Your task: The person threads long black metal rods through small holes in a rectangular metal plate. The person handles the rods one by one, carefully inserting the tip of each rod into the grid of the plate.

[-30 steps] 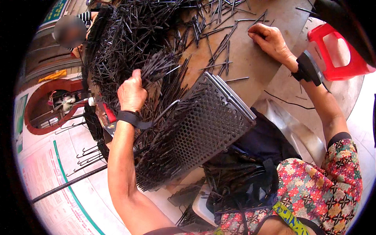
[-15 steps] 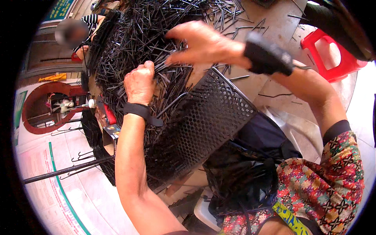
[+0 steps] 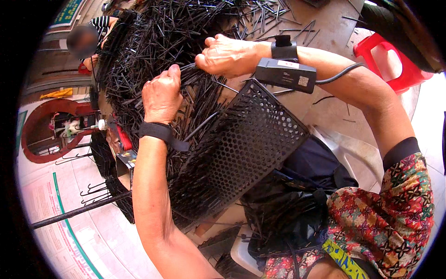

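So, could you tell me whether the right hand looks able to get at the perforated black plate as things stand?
Probably yes: the right hand sits just above the perforated black plate, whose upper edge shows nothing across it, though the hand is closed on black rods.

The perforated panel leans tilted at the near edge of the tabletop, with the heap of thin rods lying on the tabletop behind it and to its left. The left hand and right hand sit side by side over the rods just beyond the panel's far edge, and a plastic stool stands to the right, beyond the tabletop.
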Action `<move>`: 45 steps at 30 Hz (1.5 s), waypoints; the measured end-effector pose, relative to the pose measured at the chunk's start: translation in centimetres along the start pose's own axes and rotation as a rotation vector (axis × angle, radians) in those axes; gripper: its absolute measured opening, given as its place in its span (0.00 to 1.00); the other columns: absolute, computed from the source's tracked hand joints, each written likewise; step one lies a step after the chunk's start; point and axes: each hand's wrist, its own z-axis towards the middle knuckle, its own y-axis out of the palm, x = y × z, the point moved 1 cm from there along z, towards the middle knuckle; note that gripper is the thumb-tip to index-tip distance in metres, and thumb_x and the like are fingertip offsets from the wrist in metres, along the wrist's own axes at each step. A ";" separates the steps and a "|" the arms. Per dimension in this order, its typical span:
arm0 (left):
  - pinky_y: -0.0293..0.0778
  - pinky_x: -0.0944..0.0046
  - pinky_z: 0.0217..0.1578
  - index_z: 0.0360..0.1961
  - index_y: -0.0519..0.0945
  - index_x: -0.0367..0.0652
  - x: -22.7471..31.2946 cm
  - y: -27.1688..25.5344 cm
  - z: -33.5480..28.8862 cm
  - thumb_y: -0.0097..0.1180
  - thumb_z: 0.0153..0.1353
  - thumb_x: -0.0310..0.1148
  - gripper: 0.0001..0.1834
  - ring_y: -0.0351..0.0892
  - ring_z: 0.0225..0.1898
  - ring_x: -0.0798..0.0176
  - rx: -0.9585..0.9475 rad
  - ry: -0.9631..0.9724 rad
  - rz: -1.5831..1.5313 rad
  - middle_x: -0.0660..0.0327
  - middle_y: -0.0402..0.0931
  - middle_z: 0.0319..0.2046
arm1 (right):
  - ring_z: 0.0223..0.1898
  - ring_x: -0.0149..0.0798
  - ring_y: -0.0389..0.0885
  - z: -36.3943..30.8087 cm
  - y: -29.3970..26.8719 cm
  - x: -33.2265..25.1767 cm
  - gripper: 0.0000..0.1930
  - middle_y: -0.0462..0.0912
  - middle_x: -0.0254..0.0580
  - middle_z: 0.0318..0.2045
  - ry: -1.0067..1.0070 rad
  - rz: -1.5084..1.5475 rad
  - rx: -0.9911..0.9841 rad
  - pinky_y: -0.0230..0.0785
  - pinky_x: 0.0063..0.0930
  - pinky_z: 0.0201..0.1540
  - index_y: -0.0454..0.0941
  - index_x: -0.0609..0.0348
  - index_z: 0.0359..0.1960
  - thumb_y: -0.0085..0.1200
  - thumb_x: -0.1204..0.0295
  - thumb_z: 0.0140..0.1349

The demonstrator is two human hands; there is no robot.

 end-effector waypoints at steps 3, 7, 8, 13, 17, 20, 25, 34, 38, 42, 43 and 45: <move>0.71 0.55 0.26 0.28 0.67 0.41 -0.8 0.1 -0.3 0.52 0.39 0.26 0.12 0.74 0.26 0.49 0.021 -0.015 -0.041 0.54 0.73 0.23 | 0.27 0.43 0.69 -2.0 0.5 1.8 0.10 0.69 0.38 0.15 0.055 -0.061 -0.098 0.60 0.34 0.30 0.62 0.62 0.23 0.50 0.77 0.39; 0.70 0.60 0.33 0.34 0.72 0.38 -2.7 0.9 -0.3 0.53 0.40 0.26 0.15 0.75 0.33 0.52 -0.104 -0.377 -0.334 0.51 0.75 0.31 | 0.28 0.46 0.69 -5.2 3.1 5.7 0.14 0.68 0.39 0.16 0.226 0.127 -0.091 0.59 0.36 0.31 0.60 0.64 0.28 0.50 0.78 0.38; 0.70 0.63 0.33 0.31 0.72 0.35 -3.3 1.3 -0.2 0.57 0.40 0.27 0.14 0.76 0.30 0.59 -0.031 -0.464 -0.560 0.55 0.76 0.28 | 0.28 0.46 0.68 -5.3 4.3 6.4 0.18 0.68 0.42 0.18 0.264 0.095 -0.123 0.59 0.37 0.32 0.61 0.66 0.35 0.52 0.74 0.42; 0.70 0.65 0.14 0.20 0.72 0.39 -3.7 0.6 1.0 0.57 0.43 0.25 0.06 0.70 0.15 0.66 0.045 -1.014 -1.633 0.62 0.70 0.17 | 0.26 0.48 0.69 -4.3 3.0 4.2 0.28 0.70 0.47 0.22 0.228 0.167 0.290 0.61 0.37 0.30 0.61 0.69 0.43 0.54 0.59 0.47; 0.72 0.60 0.22 0.20 0.71 0.41 -3.0 1.6 1.9 0.54 0.48 0.28 0.05 0.70 0.19 0.64 -0.017 -0.964 -2.103 0.62 0.68 0.15 | 0.17 0.43 0.73 -0.4 -0.6 0.7 0.20 0.72 0.48 0.14 0.347 0.606 0.444 0.64 0.30 0.19 0.69 0.69 0.35 0.53 0.61 0.50; 0.71 0.59 0.25 0.21 0.70 0.41 -1.0 1.9 2.6 0.51 0.49 0.29 0.05 0.70 0.20 0.61 -0.017 -1.039 -2.237 0.60 0.69 0.18 | 0.26 0.52 0.75 0.9 -1.3 -1.0 0.21 0.74 0.57 0.19 0.426 0.769 0.533 0.67 0.38 0.28 0.73 0.67 0.22 0.54 0.55 0.44; 0.70 0.64 0.31 0.22 0.72 0.39 1.7 0.3 2.6 0.50 0.49 0.29 0.05 0.72 0.24 0.61 0.181 -0.991 -2.211 0.58 0.72 0.20 | 0.29 0.52 0.75 1.4 -0.6 -2.2 0.26 0.75 0.57 0.22 0.403 0.874 0.343 0.66 0.38 0.31 0.72 0.68 0.27 0.55 0.52 0.40; 0.70 0.64 0.35 0.26 0.71 0.39 1.8 0.6 2.3 0.52 0.48 0.23 0.03 0.70 0.27 0.62 0.444 -1.053 -2.351 0.59 0.71 0.23 | 0.27 0.58 0.73 1.2 -0.9 -3.8 0.25 0.73 0.61 0.22 0.407 0.791 0.325 0.65 0.42 0.28 0.58 0.68 0.45 0.49 0.63 0.52; 0.71 0.59 0.35 0.23 0.67 0.40 1.1 1.6 2.1 0.49 0.51 0.23 0.04 0.70 0.25 0.62 0.540 -1.037 -2.446 0.59 0.68 0.20 | 0.32 0.56 0.74 1.6 -0.1 -2.8 0.30 0.73 0.63 0.31 0.318 0.839 0.410 0.67 0.36 0.35 0.59 0.74 0.46 0.54 0.63 0.48; 0.71 0.55 0.37 0.22 0.67 0.35 0.8 2.3 1.5 0.47 0.52 0.27 0.06 0.70 0.27 0.57 0.497 -0.986 -2.511 0.53 0.68 0.21 | 0.18 0.24 0.73 0.2 -1.5 -2.4 0.26 0.75 0.41 0.25 0.488 1.457 0.138 0.63 0.15 0.15 0.63 0.69 0.47 0.55 0.66 0.49; 0.70 0.54 0.37 0.22 0.67 0.35 0.9 2.2 1.6 0.46 0.53 0.28 0.07 0.70 0.27 0.56 0.515 -1.012 -2.530 0.53 0.68 0.21 | 0.18 0.24 0.73 -0.1 -1.6 -2.2 0.24 0.75 0.40 0.24 0.515 1.446 0.115 0.63 0.15 0.15 0.64 0.68 0.45 0.55 0.67 0.49; 0.70 0.53 0.38 0.22 0.67 0.34 0.9 2.1 1.7 0.45 0.53 0.29 0.08 0.70 0.27 0.54 0.553 -1.072 -2.563 0.52 0.69 0.21 | 0.16 0.24 0.72 -0.5 -1.8 -2.1 0.20 0.75 0.39 0.21 0.565 1.430 0.069 0.63 0.16 0.15 0.67 0.68 0.42 0.55 0.69 0.49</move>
